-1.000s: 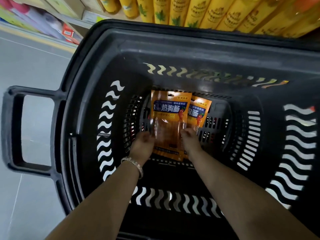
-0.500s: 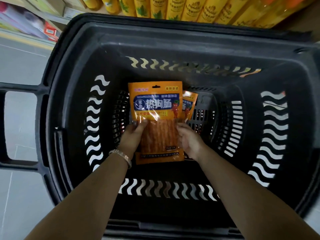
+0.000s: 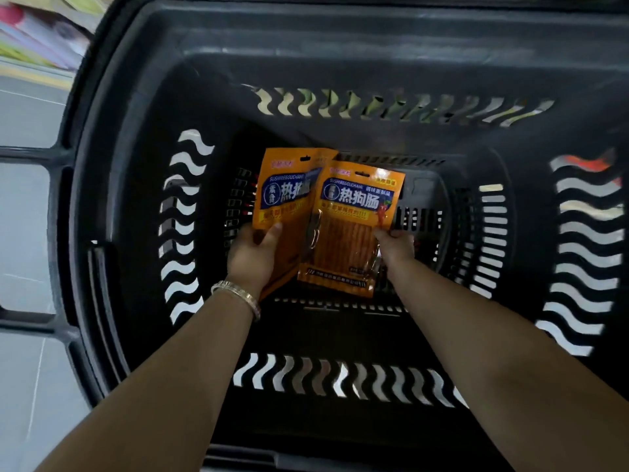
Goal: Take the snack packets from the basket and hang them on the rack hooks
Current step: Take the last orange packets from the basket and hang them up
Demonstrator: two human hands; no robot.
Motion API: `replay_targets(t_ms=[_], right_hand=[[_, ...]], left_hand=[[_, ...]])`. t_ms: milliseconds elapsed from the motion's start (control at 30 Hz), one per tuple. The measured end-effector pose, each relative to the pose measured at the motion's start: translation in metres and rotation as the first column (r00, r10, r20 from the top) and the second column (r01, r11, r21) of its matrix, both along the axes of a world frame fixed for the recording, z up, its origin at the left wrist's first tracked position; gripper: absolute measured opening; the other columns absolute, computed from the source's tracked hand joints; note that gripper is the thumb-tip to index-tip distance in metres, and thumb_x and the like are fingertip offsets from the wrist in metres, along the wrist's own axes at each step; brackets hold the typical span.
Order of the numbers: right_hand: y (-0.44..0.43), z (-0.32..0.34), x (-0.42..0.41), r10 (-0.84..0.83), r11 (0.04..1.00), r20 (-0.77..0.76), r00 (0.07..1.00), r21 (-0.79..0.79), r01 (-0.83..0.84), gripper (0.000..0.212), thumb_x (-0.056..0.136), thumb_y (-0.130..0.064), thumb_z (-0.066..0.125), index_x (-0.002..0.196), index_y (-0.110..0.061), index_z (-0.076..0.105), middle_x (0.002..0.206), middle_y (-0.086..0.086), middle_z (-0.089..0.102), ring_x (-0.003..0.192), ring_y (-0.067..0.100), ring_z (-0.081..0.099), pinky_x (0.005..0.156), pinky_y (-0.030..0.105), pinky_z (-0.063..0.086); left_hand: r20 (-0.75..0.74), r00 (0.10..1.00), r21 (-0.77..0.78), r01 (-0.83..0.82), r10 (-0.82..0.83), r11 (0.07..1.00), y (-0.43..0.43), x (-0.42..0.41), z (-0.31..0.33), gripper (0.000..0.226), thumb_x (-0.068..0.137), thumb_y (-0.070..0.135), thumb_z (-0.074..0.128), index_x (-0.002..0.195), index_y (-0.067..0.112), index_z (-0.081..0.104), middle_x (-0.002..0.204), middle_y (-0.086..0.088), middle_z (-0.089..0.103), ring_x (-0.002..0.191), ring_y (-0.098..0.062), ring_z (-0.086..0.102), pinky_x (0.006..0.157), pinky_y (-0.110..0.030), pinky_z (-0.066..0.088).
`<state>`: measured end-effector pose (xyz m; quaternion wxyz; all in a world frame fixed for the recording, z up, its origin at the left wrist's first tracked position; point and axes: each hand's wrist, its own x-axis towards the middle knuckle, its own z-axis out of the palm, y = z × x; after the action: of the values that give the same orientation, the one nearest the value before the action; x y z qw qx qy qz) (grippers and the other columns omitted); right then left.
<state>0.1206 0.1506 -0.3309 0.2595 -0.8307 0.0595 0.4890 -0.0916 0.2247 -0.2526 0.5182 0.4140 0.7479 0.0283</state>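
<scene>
Two orange packets held up inside the basket: left packet (image 3: 282, 199) and right packet (image 3: 354, 229), the right one overlapping the left one's 3 o'clock edge. On each, a blue band with large white 热狗肠 under small "SUSHIREGOUCHAN…". On the right packet also 调味面制品 and a red chilli figure at 3 o'clock of the band. Yellow print beneath too blurred to read. Below the band, a clear window with orange-brown strips. Left hand (image 3: 253, 253) at the left packet's 7 o'clock, thumb curled over the front, pinching it. Right hand (image 3: 394, 245) at the right packet's 3 o'clock edge, fingers curled round it, gripping. Silver bracelet (image 3: 238, 294) on the left wrist. Around all this, a black plastic basket (image 3: 306, 56) with wavy slots in its walls, handle (image 3: 30, 155) out at 9 o'clock. Grey tiled floor (image 3: 23, 233) at 9 o'clock of the basket. Blurred coloured shelf goods (image 3: 41, 35) at 11 o'clock.
</scene>
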Motion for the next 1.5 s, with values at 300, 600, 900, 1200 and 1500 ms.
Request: replay_targets(t_ms=[300, 600, 900, 1200, 1500], right_hand=[[-0.004, -0.001, -0.011, 0.040, 0.996, -0.017, 0.999, 0.077, -0.038, 0.014, 0.089, -0.026, 0.062, 0.080, -0.018, 0.055, 0.087, 0.006, 0.063, 0.083, 0.023, 0.059, 0.075, 0.031, 0.046], [-0.016, 0.099, -0.004, 0.066, 0.975, 0.010, 0.998, 0.213, -0.066, 0.016, 0.076, -0.011, 0.060, 0.090, -0.017, 0.065, 0.075, 0.000, 0.065, 0.074, 0.021, 0.059, 0.068, 0.026, 0.046], [-0.043, 0.257, 0.037, 0.062, 0.879, 0.386, 0.921, 0.416, -0.234, 0.008, 0.092, -0.031, 0.048, 0.092, -0.027, 0.055, 0.085, -0.004, 0.062, 0.085, 0.021, 0.057, 0.075, 0.033, 0.041], [-0.095, 0.400, 0.099, -0.187, 0.759, 0.645, 0.741, 0.573, -0.308, 0.052, 0.081, -0.070, 0.045, 0.081, -0.021, 0.063, 0.067, -0.015, 0.062, 0.068, 0.000, 0.054, 0.070, 0.023, 0.043], [-0.135, 0.535, 0.235, -0.361, 0.629, 0.741, 0.566, 0.642, -0.439, 0.031, 0.096, -0.030, 0.051, 0.115, -0.008, 0.061, 0.106, 0.009, 0.064, 0.103, 0.023, 0.057, 0.081, 0.024, 0.037]], left_hand=[[0.033, 0.999, -0.039, 0.021, -0.019, 0.999, -0.004, -0.001, 0.003, 0.013, 0.085, 0.047, 0.062, 0.089, 0.039, 0.052, 0.085, 0.015, 0.058, 0.076, -0.006, 0.056, 0.061, -0.023, 0.043], [0.013, 0.993, 0.076, 0.117, -0.119, 0.990, -0.007, 0.013, 0.090, 0.015, 0.087, 0.049, 0.057, 0.089, 0.035, 0.058, 0.076, 0.017, 0.060, 0.071, -0.006, 0.059, 0.055, -0.017, 0.041], [0.013, 0.959, 0.313, 0.266, -0.284, 0.912, -0.004, 0.047, 0.234, 0.053, 0.092, 0.058, 0.039, 0.071, 0.012, 0.053, 0.051, 0.004, 0.049, 0.043, -0.007, 0.049, 0.042, -0.020, 0.036], [0.275, 0.901, 0.628, 0.096, -0.335, 0.772, -0.001, 0.128, 0.373, 0.008, 0.092, 0.030, 0.058, 0.092, 0.024, 0.053, 0.083, 0.005, 0.055, 0.079, -0.009, 0.054, 0.061, -0.018, 0.033], [0.326, 0.771, 0.863, -0.005, -0.548, 0.506, -0.040, 0.252, 0.520, 0.018, 0.095, 0.038, 0.051, 0.081, 0.028, 0.057, 0.080, 0.011, 0.061, 0.075, -0.004, 0.052, 0.062, -0.014, 0.033]])
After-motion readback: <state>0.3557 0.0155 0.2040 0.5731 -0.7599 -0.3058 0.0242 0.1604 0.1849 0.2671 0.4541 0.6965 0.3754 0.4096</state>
